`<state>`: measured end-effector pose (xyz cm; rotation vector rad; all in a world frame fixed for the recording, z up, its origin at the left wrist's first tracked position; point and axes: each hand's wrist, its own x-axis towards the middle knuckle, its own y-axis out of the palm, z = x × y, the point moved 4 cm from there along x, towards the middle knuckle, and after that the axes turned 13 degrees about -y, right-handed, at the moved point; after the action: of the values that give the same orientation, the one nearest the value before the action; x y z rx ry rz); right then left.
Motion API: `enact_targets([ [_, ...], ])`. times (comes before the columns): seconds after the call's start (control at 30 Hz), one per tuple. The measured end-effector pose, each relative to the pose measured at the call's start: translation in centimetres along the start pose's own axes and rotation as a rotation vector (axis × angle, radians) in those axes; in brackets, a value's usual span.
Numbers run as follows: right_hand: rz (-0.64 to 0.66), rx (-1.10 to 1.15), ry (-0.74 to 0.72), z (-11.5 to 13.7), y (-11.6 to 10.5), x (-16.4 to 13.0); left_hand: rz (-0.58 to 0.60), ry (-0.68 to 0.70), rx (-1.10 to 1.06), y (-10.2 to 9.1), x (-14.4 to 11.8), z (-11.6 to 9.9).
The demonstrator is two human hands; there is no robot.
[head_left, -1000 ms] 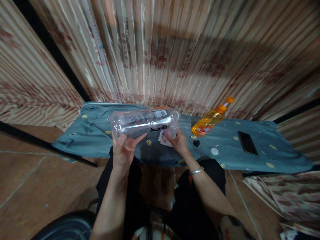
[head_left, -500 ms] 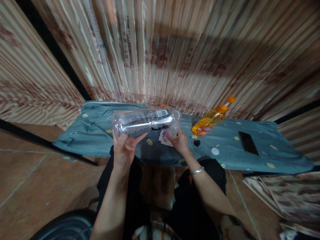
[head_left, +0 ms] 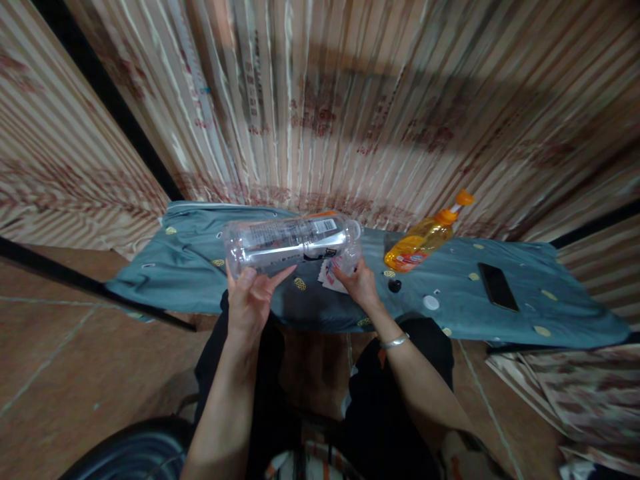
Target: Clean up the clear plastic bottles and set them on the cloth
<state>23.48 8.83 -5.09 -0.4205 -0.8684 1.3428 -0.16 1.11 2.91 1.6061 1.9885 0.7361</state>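
Over the teal bench, left hand cradling a clear bottle sideways, right hand pinching its neck end, label text too blurry to read, orange bottle far right

Home-like rm: patterned curtain, cloth-covered table, tile floor.

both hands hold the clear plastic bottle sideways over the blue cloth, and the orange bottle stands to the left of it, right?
Not quite. In the head view the orange bottle stands to the right of the clear plastic bottle, not the left. The rest holds: the left hand and right hand hold it sideways over the blue cloth.
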Motion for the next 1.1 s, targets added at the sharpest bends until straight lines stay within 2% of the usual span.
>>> enact_targets([
  [0.4, -0.028, 0.019, -0.024, -0.25, 0.17, 0.07, -0.002, 0.026, -0.013, -0.44, 0.13, 0.35],
  [1.1, 0.011, -0.004, 0.022, 0.18, -0.05, 0.10, 0.009, 0.045, -0.011, -0.70, 0.27, 0.54],
])
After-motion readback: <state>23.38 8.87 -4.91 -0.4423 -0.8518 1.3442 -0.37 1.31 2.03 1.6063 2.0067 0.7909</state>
